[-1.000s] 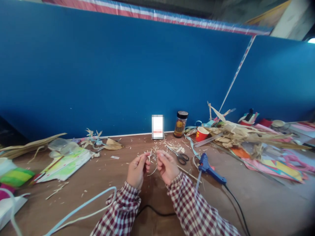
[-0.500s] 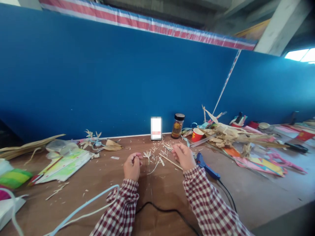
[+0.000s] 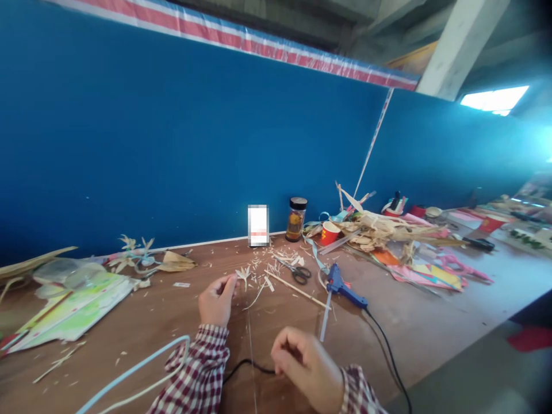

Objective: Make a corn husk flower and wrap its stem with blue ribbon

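Your left hand (image 3: 217,302) pinched beside the pale flower (image 3: 244,276); your right hand (image 3: 305,363) curled near the black cable (image 3: 247,363); whether either held anything couldn't be told.

Sleeves (image 3: 198,363) are checked burgundy and white. Flower-shaped piece (image 3: 244,275) and scraps (image 3: 270,284): pale cream. Table (image 3: 159,322) is coloured brown, far wall (image 3: 194,144) plain blue, topped by a band (image 3: 215,33) striped red, white and blue. Glue gun (image 3: 338,283) at right: blue, black cord (image 3: 382,332). Cup (image 3: 330,234): red, marked in yellow. Jar (image 3: 296,219): black lid (image 3: 298,202), amber contents (image 3: 295,232). Left sheet (image 3: 92,296) is blotched green and yellow on white.
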